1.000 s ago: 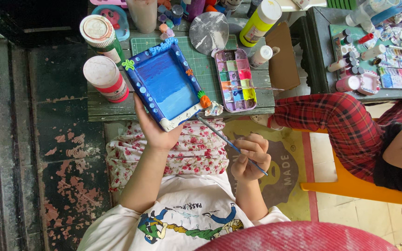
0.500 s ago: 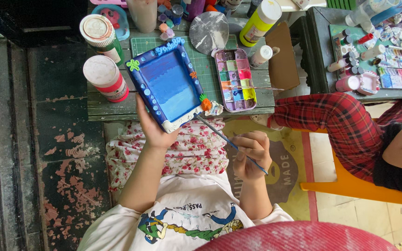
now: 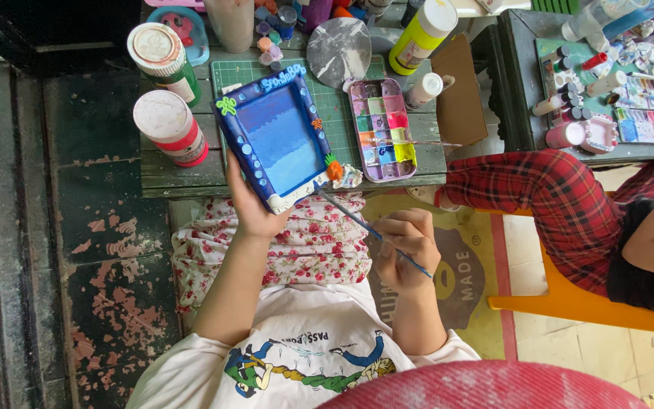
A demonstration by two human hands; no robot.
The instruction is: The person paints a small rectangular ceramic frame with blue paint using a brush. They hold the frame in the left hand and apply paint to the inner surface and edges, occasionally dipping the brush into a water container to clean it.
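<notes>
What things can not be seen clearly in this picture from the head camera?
- Back of the blue rectangular painted frame: faces away; the left hand covers its lower edge.
- Tip of the thin blue paintbrush in the right hand: too small.
- Colours in the plastic paint palette: partly blurred.
- Neighbouring person in red checked trousers: cut by the right edge.

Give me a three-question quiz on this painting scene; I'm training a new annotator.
1. True or false: the left hand holds the blue frame by its lower edge.
2. What does the right hand grip?
3. The paint palette lies: A) on the floor B) on the green mat, right of the frame C) on the person's lap.

Key: 1 true; 2 a thin paintbrush; 3 B.
</notes>
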